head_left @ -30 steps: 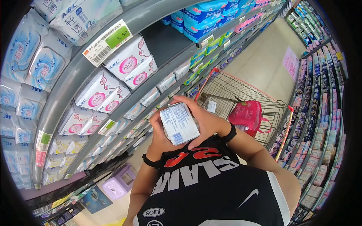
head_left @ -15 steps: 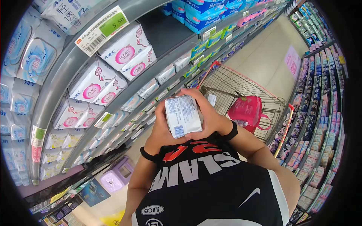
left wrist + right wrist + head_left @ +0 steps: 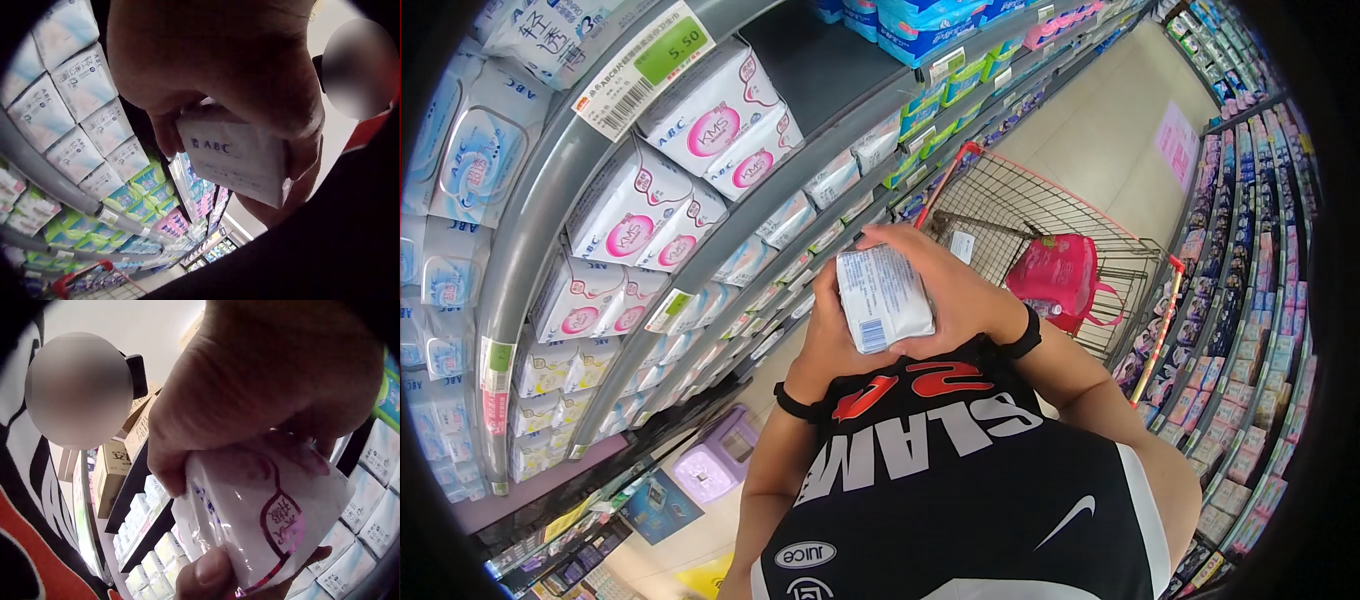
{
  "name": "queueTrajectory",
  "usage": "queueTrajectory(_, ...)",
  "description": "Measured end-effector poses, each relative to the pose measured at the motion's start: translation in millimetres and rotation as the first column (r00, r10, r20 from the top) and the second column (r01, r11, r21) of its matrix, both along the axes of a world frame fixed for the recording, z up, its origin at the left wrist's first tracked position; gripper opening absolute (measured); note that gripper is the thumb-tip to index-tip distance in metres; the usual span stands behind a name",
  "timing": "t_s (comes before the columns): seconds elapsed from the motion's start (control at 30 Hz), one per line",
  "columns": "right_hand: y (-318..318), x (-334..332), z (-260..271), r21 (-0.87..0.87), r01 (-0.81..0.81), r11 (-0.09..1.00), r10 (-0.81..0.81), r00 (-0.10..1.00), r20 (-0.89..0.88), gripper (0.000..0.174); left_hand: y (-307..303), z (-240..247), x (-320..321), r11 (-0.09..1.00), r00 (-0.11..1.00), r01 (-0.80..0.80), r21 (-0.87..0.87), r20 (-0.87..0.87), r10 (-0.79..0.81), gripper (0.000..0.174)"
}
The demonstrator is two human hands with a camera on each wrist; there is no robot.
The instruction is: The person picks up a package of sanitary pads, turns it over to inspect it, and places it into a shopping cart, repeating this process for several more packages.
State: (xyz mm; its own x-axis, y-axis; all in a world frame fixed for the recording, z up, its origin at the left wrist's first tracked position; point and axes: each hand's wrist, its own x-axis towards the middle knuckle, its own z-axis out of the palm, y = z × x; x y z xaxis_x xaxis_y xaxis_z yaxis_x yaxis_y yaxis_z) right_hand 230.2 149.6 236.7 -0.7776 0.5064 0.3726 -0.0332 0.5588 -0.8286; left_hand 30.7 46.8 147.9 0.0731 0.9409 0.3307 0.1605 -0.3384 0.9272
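Both hands hold a white pack of sanitary pads (image 3: 885, 300) in front of the chest, its side with small blue print and a barcode facing up in the head view. My left hand (image 3: 825, 335) grips the pack's left side, and my right hand (image 3: 955, 295) wraps round the right side. In the left wrist view a face of the pack (image 3: 234, 156) reads ABC. Pink loop artwork shows on the crinkled wrapper of the pack (image 3: 262, 519) in the right wrist view, where a thumb (image 3: 212, 575) presses near its lower edge.
Shelves at the left carry white packs with pink ovals (image 3: 720, 130) behind a price label (image 3: 645, 70) reading 5.50. A shopping cart (image 3: 1090, 215) with a pink bag (image 3: 1050, 275) stands ahead to the right. Another stocked shelf (image 3: 1250, 300) lines the right side.
The pack has turned slightly between the hands and sits a little higher in the head view. The near shelf and price label have shifted up and left.
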Motion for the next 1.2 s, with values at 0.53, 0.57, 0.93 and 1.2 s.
queueTrajectory(0.53, -8.5, -16.0, -15.3, -0.179, 0.072, 0.981, -0.073, 0.997, 0.003, 0.125, 9.5, 5.3, 7.6, 0.954, 0.942, -0.286, 0.086, 0.207, 0.264, 0.131)
queueTrajectory(0.57, -7.9, -16.8, -16.4, -0.156, 0.095, 0.983, -0.094, 0.995, 0.019, 0.126, 8.5, 1.9, 2.8, 0.958, 0.956, -0.263, 0.116, 0.161, 0.244, 0.140)
queueTrajectory(0.93, 7.8, 3.4, -32.1, -0.542, -0.223, 0.810, 0.243, 0.969, -0.035, 0.110, -11.2, -25.1, -45.7, 0.972, 0.897, -0.041, -0.231, 0.420, 0.137, 0.115)
queueTrajectory(1.2, -0.6, -9.7, -44.6, -0.395, -0.211, 0.894, 0.217, 0.976, -0.029, 0.100, 2.4, 20.1, -35.4, 0.974, 0.922, -0.015, -0.228, 0.375, 0.102, 0.138)
